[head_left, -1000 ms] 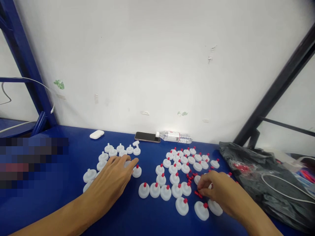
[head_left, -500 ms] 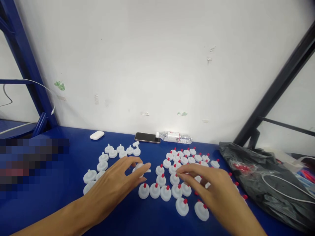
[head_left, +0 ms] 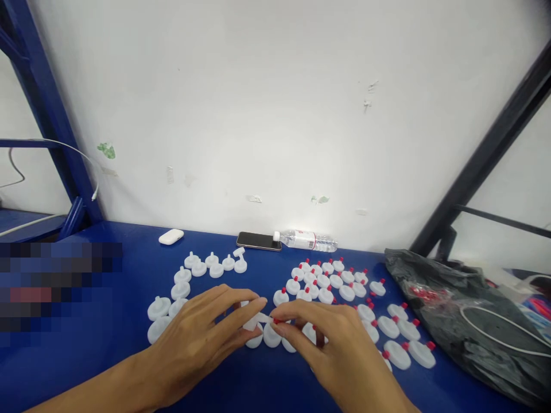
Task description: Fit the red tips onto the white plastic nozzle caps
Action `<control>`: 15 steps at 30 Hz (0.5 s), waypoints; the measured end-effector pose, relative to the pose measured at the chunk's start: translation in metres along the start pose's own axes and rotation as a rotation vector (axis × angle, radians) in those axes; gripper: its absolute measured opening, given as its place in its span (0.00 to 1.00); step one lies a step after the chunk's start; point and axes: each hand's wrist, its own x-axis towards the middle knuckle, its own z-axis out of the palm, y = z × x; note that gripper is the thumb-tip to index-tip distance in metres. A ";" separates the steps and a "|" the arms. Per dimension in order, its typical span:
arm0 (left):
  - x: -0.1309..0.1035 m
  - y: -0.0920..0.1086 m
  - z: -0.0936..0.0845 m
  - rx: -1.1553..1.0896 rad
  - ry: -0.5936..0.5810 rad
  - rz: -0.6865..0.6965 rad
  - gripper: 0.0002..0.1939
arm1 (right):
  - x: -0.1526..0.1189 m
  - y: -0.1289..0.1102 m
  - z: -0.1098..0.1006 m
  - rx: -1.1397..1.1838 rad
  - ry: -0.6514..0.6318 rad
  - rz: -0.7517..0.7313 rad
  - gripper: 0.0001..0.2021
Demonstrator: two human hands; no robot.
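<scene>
My left hand (head_left: 206,330) grips a white cap (head_left: 252,322) with its nozzle pointing right. Thumb and forefinger of my right hand (head_left: 331,338) pinch a small red tip (head_left: 275,321) at the end of that nozzle. Whether the two parts touch is hard to tell. Behind and left of my left hand stand several white caps with bare nozzles (head_left: 182,275). Around and beyond my right hand are several white caps with red tips (head_left: 388,327), some partly hidden by my fingers.
Along the wall lie a white case (head_left: 171,236), a phone (head_left: 259,241) and a clear bottle (head_left: 305,240). A black plastic bag (head_left: 465,332) with a small packet of red pieces (head_left: 430,294) covers the right side of the blue table (head_left: 107,287).
My right hand has moved left, to the cap in my left hand, uncovering red-tipped caps on the right. The held cap sits slightly lower, still in my left hand.
</scene>
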 end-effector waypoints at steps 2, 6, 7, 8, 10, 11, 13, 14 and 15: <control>0.001 0.000 -0.001 -0.006 0.002 0.001 0.16 | 0.000 0.000 0.001 0.020 0.003 0.000 0.08; 0.002 0.000 -0.003 -0.013 0.010 0.027 0.16 | -0.001 0.000 0.002 0.077 0.007 -0.012 0.08; 0.001 0.000 -0.003 -0.018 0.013 0.036 0.16 | -0.001 0.000 0.002 0.100 0.012 -0.014 0.07; 0.002 0.000 -0.004 -0.026 0.013 0.044 0.17 | 0.000 -0.001 0.002 0.123 0.016 -0.012 0.06; 0.002 0.000 -0.007 -0.047 0.007 0.050 0.20 | 0.000 -0.002 0.001 0.165 0.011 0.008 0.04; 0.002 0.000 -0.009 -0.054 0.004 0.053 0.21 | -0.001 -0.003 0.001 0.185 0.001 0.023 0.03; 0.002 0.001 -0.013 -0.068 0.012 0.067 0.22 | -0.002 -0.004 0.000 0.232 -0.029 0.061 0.08; 0.001 0.002 -0.015 -0.082 0.019 0.081 0.22 | -0.004 -0.005 0.000 0.251 -0.043 0.083 0.14; 0.000 0.003 -0.017 -0.099 0.024 0.100 0.23 | -0.006 -0.007 0.000 0.257 -0.060 0.102 0.22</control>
